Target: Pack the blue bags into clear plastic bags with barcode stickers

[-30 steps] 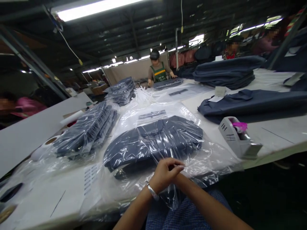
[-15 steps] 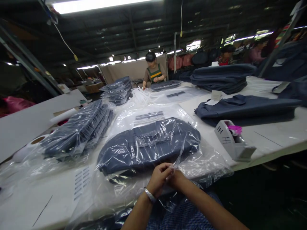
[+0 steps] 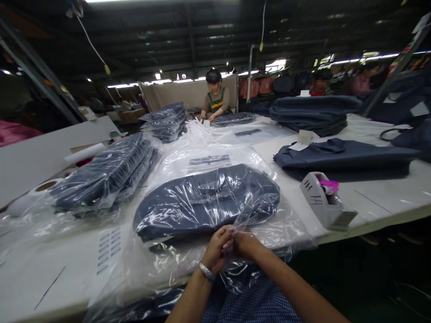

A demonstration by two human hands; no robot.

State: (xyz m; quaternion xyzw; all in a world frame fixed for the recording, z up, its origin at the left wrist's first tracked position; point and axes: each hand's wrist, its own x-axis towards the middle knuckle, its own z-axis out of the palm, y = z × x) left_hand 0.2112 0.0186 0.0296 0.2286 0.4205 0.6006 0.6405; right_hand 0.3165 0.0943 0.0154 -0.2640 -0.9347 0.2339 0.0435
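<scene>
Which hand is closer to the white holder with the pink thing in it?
Your right hand. It's left of the white holder; your left hand is even farther left.

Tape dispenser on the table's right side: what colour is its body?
White, marked with dark strokes; clearest in the head view.

One tape dispenser point(image 3: 318, 199), one bracelet point(image 3: 206, 271), two hanging cords point(image 3: 90, 41) show.

Dim background, glare on plastic point(image 3: 202, 202)
</scene>
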